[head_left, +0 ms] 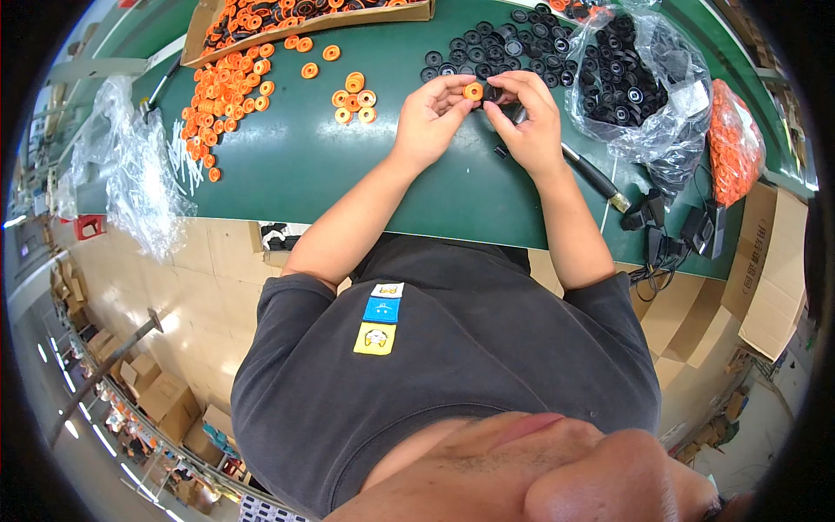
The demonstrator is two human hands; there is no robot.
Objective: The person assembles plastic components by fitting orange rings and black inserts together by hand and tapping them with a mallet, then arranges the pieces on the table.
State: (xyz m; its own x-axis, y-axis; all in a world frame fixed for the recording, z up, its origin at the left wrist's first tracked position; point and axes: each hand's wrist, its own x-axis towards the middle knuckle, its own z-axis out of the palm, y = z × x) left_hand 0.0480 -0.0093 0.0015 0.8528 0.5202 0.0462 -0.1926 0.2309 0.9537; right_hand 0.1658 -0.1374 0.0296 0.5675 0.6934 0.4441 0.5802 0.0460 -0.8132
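Over the green table [348, 187], my left hand [428, 123] pinches a small orange wheel-shaped part [473, 91] between thumb and fingertips. Right beside it, my right hand [532, 126] grips a small round black part [492, 92], partly covered by the fingers. The two parts are close together; whether they touch I cannot tell. Beneath my right hand lies a dark tool with a long black handle [596, 178], its other end mostly hidden. A small cluster of orange parts [353, 101] sits left of my left hand. Loose black round parts [487, 52] spread beyond both hands.
An open cardboard box [348, 18] of orange and black parts stands at the back left, near an orange pile [228, 91]. White sticks [183, 158] and clear plastic [130, 165] lie left. Rightward are bagged black parts [619, 91], an orange-filled bag [735, 143] and corded adapters [703, 228].
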